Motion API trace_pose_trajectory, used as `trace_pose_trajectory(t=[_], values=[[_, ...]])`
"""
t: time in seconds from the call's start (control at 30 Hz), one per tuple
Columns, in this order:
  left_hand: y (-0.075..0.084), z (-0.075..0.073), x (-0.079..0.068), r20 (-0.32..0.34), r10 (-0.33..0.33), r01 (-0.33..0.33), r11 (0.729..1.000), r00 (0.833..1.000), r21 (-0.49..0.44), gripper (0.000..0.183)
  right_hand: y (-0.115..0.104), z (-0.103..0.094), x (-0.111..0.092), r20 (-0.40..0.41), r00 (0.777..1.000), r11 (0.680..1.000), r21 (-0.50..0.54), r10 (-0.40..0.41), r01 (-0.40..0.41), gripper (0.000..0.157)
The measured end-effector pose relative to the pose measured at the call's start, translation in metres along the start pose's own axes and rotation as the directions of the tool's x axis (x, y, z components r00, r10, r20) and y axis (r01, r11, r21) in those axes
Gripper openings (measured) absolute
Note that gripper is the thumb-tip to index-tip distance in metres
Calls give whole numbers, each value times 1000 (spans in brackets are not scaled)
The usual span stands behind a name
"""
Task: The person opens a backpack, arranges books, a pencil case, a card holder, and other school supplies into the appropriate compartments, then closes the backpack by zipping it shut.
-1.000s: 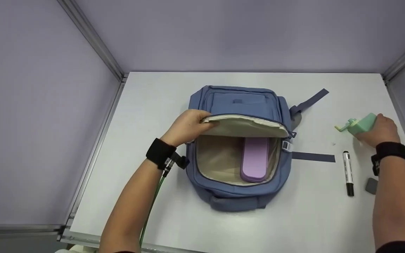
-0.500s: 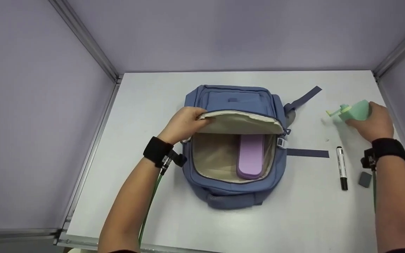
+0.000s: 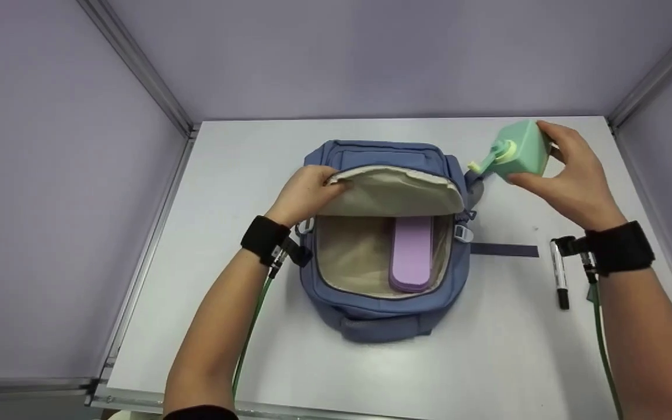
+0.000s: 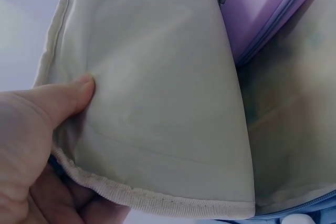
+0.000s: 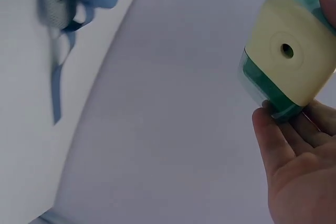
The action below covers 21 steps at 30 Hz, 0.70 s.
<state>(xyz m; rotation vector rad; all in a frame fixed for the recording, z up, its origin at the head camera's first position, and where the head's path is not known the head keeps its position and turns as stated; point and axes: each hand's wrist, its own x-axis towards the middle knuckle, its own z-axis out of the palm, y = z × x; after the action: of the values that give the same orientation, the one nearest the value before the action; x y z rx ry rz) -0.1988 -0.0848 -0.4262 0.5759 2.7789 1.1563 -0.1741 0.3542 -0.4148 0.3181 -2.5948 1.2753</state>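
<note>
A blue backpack [image 3: 382, 324] lies on the table with its main compartment unzipped. My left hand [image 3: 307, 195] pinches the edge of its raised front flap [image 3: 394, 195]; in the left wrist view the thumb presses on the pale lining [image 4: 157, 77]. Inside the compartment, toward its right side, lies a purple pencil case [image 3: 412, 254]. Up in the air right of the backpack, my right hand [image 3: 575, 175] grips a green crank pencil sharpener [image 3: 525, 149] between thumb and fingers. The right wrist view shows the sharpener's cream face [image 5: 278, 45] with a round hole.
A black-and-white marker [image 3: 559, 274] lies on the table [image 3: 505, 350] near the right forearm. A dark strap [image 3: 505, 249] stretches out from the backpack's right side. Grey-lilac walls [image 3: 394, 58] stand behind and at both sides.
My right hand has lifted the pencil sharpener off the right side and carried it left and toward the back. My left hand still holds the flap, raised slightly more. The dark grey block is now mostly hidden.
</note>
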Motion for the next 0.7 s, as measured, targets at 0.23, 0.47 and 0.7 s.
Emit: trace_pose_trajectory(t=[0.23,0.47,0.7], values=[[1,-2,12,-17,-30,30,1000,999,-9,45,-67,25,-18,117,927,933,-13,-356,360,95],[4,-6,24,-23,-46,46,999,999,-10,48,-87,91,-32,315,857,900,-18,-409,436,92],[6,-7,26,-34,-36,36,999,999,3,47,-76,163,-27,494,825,924,-102,-274,368,90]])
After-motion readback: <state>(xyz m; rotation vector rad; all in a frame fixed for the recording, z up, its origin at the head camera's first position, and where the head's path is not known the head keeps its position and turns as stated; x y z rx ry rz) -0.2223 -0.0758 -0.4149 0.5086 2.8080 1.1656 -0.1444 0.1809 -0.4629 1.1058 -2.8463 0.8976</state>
